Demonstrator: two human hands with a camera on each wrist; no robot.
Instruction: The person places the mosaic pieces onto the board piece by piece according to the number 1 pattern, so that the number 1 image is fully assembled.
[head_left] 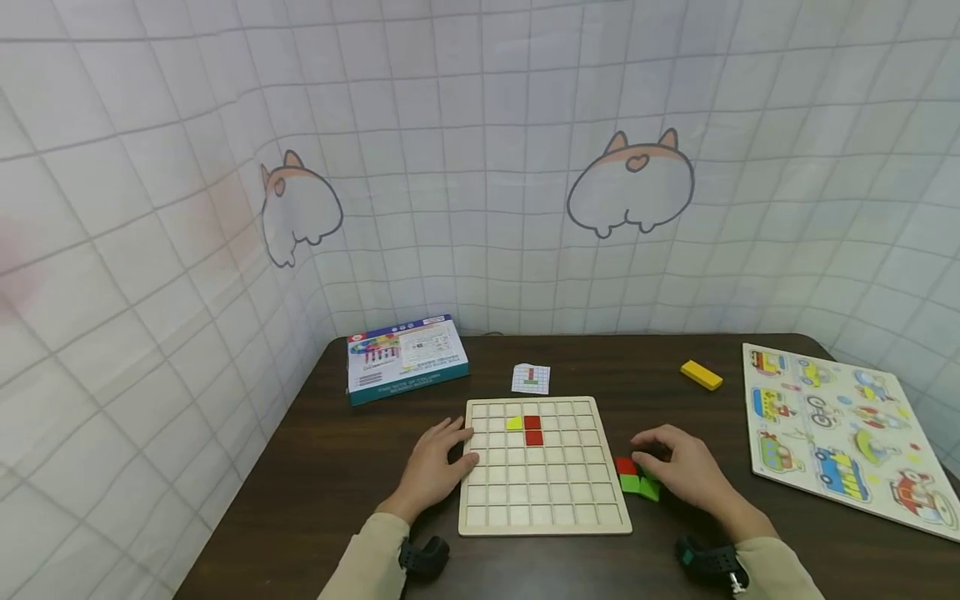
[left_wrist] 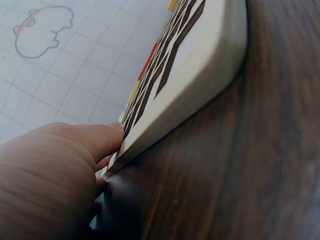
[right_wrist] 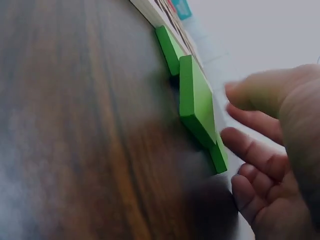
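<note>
A pale wooden grid board (head_left: 536,492) lies on the dark table, bearing a yellow tile (head_left: 514,423) with a slanted corner and two red tiles (head_left: 533,437), one below the other. My left hand (head_left: 433,467) rests at the board's left edge, thumb and fingertips touching the rim. In the left wrist view the thumb (left_wrist: 100,140) lies against that rim. By the board's right edge are a loose red tile (head_left: 626,466) and several green tiles (head_left: 629,483). Over them hovers my right hand (head_left: 686,467), its fingers loosely bent; the right wrist view shows nothing between them.
A small paper card (head_left: 531,379) with a coloured pattern lies behind the board. At the back left is a flat game box (head_left: 408,362). A yellow block (head_left: 701,375) lies at the back right, near a large picture puzzle board (head_left: 847,433).
</note>
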